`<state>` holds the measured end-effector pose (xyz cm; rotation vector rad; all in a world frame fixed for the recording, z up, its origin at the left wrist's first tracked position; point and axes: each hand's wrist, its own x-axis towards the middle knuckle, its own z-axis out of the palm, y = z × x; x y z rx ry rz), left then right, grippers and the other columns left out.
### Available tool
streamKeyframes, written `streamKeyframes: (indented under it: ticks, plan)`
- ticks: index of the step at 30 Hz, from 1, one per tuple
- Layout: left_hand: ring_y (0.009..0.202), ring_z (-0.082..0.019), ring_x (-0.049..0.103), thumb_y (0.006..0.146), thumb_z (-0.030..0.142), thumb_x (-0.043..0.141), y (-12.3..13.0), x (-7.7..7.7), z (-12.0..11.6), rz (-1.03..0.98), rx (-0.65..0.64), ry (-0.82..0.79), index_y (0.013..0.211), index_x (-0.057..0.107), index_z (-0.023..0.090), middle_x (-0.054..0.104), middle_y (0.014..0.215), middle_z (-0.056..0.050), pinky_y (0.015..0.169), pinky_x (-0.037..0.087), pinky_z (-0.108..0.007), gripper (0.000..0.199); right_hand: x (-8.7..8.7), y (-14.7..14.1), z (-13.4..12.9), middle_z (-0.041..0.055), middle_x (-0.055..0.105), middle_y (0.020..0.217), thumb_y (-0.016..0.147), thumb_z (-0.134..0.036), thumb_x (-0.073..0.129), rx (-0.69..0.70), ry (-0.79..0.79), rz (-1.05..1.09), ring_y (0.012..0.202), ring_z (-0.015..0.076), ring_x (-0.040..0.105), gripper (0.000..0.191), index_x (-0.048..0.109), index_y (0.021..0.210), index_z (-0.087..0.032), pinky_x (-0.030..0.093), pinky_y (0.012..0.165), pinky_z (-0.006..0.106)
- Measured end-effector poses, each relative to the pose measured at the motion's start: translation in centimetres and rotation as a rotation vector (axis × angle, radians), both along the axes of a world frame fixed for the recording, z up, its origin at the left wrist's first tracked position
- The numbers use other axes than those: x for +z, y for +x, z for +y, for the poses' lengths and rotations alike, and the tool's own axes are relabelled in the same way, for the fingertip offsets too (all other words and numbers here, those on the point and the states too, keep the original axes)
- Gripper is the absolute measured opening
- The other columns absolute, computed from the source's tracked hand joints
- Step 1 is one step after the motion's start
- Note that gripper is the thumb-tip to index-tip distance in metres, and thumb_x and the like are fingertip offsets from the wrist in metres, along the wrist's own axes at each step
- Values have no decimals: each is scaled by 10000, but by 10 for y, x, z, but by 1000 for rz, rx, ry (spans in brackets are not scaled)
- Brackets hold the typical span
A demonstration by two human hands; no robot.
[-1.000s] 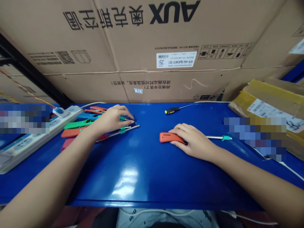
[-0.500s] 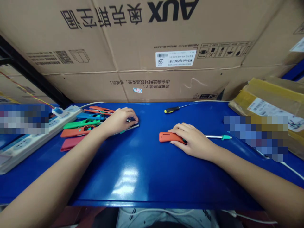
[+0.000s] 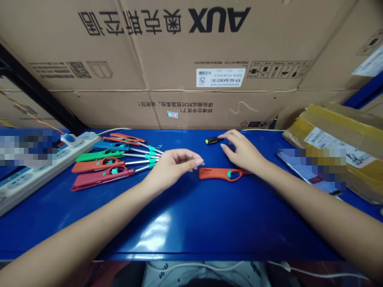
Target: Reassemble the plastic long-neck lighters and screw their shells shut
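Note:
An orange lighter (image 3: 209,173) lies on the blue table, its handle end pointing left. Left of it, my left hand (image 3: 179,164) hovers with thumb and fingertips pinched together; something tiny may be between them, too small to name. Behind the lighter, my right hand (image 3: 241,149) reaches over a black and yellow screwdriver (image 3: 213,140), the index fingertip at its handle, thumb and fingers apart. At the left, several long lighters lie fanned out, among them a red one (image 3: 101,178), a green one (image 3: 98,154) and a blue one (image 3: 111,146).
A white power strip (image 3: 74,153) runs along the left side. A phone (image 3: 305,171) lies at the right, beside a taped cardboard box (image 3: 329,123). A large carton (image 3: 167,52) stands behind the blue table (image 3: 209,223).
My right hand has let go of the orange lighter and moved back to the screwdriver. My left hand has moved right, away from the fanned lighters.

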<state>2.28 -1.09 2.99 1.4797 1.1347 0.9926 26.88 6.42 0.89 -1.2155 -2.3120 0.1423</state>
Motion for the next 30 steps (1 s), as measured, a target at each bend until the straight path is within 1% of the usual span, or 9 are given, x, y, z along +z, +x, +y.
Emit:
streamKeyframes:
  ticks: [3,5,7,9,12,18,23,27,30]
  plan:
    - [698,-123,661,757,408,818,6,-3,-8,-126,-9,-124,868,765,158,777,848,-60,711,542,-242,279,5,-4,31,142,522,1414,929,-203,557,57,-57,-110,1212,274,591,433,531,1362,-188,504,990,426]
    - [689,-123,661,756,407,820,5,-6,-10,-138,-6,-136,861,764,152,776,834,-66,711,548,-245,282,6,-11,42,138,605,1299,919,-225,600,93,-105,-183,1124,260,636,347,586,1262,-170,524,933,396]
    - [671,-123,658,747,406,826,3,-7,-9,-141,5,-133,850,759,146,773,824,-69,705,556,-251,288,6,-20,42,145,645,1193,939,-208,567,84,-118,-224,1047,254,653,238,596,1167,-144,527,869,382]
    - [653,-123,658,730,399,838,0,-7,-8,-149,20,-135,834,755,145,769,804,-66,698,565,-257,287,8,-28,32,137,657,1128,943,-189,551,80,-115,-256,971,253,658,172,581,1108,-150,516,801,368]
    - [640,-125,666,710,378,854,-4,-6,-6,-162,40,-142,814,753,148,759,753,-53,693,576,-259,273,12,-33,4,109,670,1076,947,-169,546,124,-120,-301,906,245,658,99,570,1041,-187,489,736,340]
    - [607,-125,657,688,341,873,-8,-5,-5,-157,62,-128,810,752,144,740,695,-36,669,580,-259,261,9,-24,-44,87,631,1133,978,-184,505,199,-155,-209,964,228,639,150,526,1123,-214,502,797,349]
    - [631,-135,665,684,326,871,-6,-5,-5,-165,66,-110,919,735,152,738,738,-30,662,582,-262,323,-5,-30,-65,75,603,1104,968,-170,546,358,-257,78,1016,198,598,136,533,1098,-209,505,907,339]
    - [663,-112,648,770,320,793,-5,-8,-6,-167,16,-40,915,742,172,718,772,-15,669,563,-223,214,-6,-37,-77,92,594,1158,980,-173,529,381,-283,91,1092,215,588,154,529,1129,-210,496,970,374]
    - [708,-118,661,821,312,729,-5,-10,-7,-152,-5,-32,902,768,171,723,793,-26,711,566,-227,167,-1,-35,-81,102,598,1181,981,-209,544,345,-270,9,1086,231,603,178,527,1159,-200,513,939,389]
